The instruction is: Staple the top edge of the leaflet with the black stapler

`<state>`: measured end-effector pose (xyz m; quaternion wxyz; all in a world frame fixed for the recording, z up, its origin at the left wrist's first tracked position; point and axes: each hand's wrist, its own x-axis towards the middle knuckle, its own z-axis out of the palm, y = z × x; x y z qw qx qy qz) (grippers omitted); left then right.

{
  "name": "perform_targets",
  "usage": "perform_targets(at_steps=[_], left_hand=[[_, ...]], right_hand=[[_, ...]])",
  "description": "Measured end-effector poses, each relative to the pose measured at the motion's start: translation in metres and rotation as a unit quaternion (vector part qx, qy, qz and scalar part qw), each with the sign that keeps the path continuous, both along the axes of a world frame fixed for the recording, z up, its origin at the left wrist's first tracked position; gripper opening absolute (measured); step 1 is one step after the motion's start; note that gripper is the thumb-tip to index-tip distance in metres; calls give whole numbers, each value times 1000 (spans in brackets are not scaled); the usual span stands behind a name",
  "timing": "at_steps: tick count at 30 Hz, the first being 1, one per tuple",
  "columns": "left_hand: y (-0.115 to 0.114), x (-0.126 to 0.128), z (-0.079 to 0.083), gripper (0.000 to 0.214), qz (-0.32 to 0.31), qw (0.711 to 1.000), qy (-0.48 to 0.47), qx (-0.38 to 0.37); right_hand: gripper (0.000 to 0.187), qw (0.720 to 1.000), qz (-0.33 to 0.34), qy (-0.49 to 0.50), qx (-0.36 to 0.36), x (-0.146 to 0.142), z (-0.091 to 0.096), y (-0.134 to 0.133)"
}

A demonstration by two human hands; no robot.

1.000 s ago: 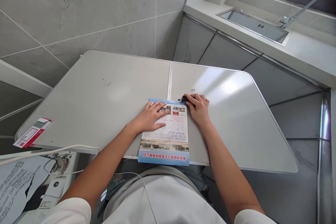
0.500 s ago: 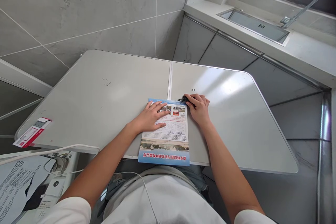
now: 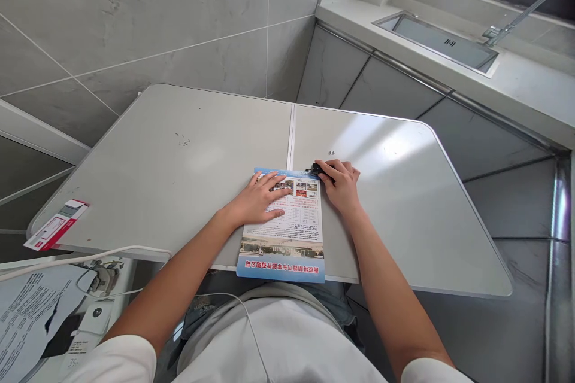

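A printed leaflet (image 3: 287, 233) with a blue border lies on the grey folding table (image 3: 179, 155), its near end hanging over the front edge. My left hand (image 3: 260, 197) lies flat on the leaflet's upper left part, fingers stretched out. My right hand (image 3: 340, 185) rests at the leaflet's top right corner, fingers closed on a small black binder clip (image 3: 315, 170) that sits on that corner.
A red and white card (image 3: 56, 232) lies on the table's left corner. White cables and papers (image 3: 27, 311) lie below on the left. A counter with a sink (image 3: 435, 42) stands at the back right. Two tiny specks (image 3: 331, 152) lie beyond the clip.
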<state>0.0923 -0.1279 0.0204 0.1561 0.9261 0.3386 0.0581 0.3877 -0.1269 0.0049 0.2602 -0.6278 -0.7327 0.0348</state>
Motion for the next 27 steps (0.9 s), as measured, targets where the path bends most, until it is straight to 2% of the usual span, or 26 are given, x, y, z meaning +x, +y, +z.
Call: perform_targets(at_steps=[6,14,17,20,27], left_hand=[[0,0,1,58,0,1000,7,-1],[1,-1,0,58,6,1000,-5,-11],[2,-2,0,58,8,1000,-17,-10],[2,-3,0,58,10,1000,-15,-3],[2,-5,1,58,9,1000,-6,-7]], right_hand=[[39,999,-19,-50,-10,-10,5,-2],[40,994,-9,-107,-21,-20,9,-1],[40,998,-6,-70,7,-15,5,-4],[42,999,-36,-18,25,-6,2,-2],[52,996,-84,34,13,13,-4,8]])
